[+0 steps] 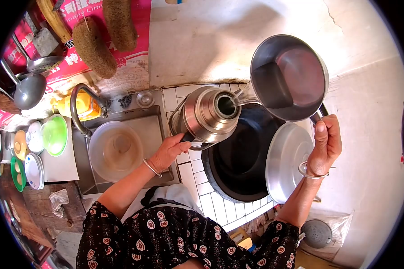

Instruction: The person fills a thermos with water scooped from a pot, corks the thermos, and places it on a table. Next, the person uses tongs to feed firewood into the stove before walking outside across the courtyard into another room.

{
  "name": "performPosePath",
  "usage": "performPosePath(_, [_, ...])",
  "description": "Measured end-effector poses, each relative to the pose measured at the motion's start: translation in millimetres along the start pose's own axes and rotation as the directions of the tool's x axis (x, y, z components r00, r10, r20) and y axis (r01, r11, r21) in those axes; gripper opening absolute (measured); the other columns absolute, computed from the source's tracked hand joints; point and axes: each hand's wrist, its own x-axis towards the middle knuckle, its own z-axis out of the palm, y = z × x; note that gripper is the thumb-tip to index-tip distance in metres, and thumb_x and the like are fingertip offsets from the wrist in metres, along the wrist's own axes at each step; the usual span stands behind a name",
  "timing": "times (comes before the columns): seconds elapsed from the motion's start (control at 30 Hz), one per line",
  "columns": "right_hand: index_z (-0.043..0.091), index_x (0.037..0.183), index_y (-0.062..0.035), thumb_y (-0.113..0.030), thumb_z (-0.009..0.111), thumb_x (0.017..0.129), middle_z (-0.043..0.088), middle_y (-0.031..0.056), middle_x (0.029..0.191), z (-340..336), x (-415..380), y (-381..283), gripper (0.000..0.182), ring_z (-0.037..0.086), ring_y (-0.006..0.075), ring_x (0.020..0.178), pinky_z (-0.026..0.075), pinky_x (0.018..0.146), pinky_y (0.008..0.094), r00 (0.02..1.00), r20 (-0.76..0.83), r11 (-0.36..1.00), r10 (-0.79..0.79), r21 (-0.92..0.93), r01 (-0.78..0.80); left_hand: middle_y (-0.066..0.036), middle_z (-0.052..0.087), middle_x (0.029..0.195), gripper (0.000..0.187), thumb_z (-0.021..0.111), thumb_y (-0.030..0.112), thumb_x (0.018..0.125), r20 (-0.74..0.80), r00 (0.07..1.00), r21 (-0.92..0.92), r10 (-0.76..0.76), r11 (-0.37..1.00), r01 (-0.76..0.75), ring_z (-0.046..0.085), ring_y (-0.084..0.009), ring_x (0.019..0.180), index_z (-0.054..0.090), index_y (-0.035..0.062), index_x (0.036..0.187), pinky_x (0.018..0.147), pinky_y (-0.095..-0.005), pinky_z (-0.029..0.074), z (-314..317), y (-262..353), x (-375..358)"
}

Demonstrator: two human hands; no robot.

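Water runs from the tilted grey pan (274, 85) into the open mouth of a metal thermos flask (206, 119). My right hand (326, 141) is wrapped round the pan's dark handle, at the right. With my left hand (168, 150) I grip the dark handle of the thermos, low on its near side. The flask leans with its mouth toward the pan's rim. Below the pan is a large black wok (242, 157), and a round silver lid (287, 163) stands tilted at its right edge, near my right wrist.
A steel sink (155, 130) with a translucent basin (116, 152) and a curved faucet (76, 112) is at the left. Beyond it are stacked plates (33, 170), a green bowl (54, 135) and a yellow bottle (85, 106). Ladles (30, 91) and loofahs (94, 47) hang upper left.
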Motion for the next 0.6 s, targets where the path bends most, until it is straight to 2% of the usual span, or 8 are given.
performPosePath(0.23, [0.047,0.071,-0.0022,-0.018,0.057,0.084,0.039,0.0010,0.067,0.1,1.5,-4.5,0.023,0.034,0.0103,0.061,0.029,0.056,0.0219,0.997,0.023,0.994,-0.068,-0.081,0.069,0.000,0.047,0.071,0.025,0.048,0.030,0.085,0.007,1.000,-0.011,0.015,1.000,-0.015,0.043,-0.0088,0.067,0.048,0.0055,0.080,0.064,-0.0234,0.039,-0.3,-1.3,0.8])
performPosePath(0.6, [0.048,0.069,-0.0027,-0.019,0.058,0.082,0.042,0.0049,0.065,5.9,0.1,-6.9,0.023,0.038,0.0164,0.062,0.032,0.056,0.0259,0.959,0.095,0.942,-0.266,-0.187,0.279,0.001,0.047,0.071,0.027,0.050,0.033,0.085,0.005,1.000,-0.012,-0.003,1.000,0.003,0.043,-0.0091,0.068,0.048,0.0058,0.082,0.065,-0.0238,0.039,0.1,0.8,0.8])
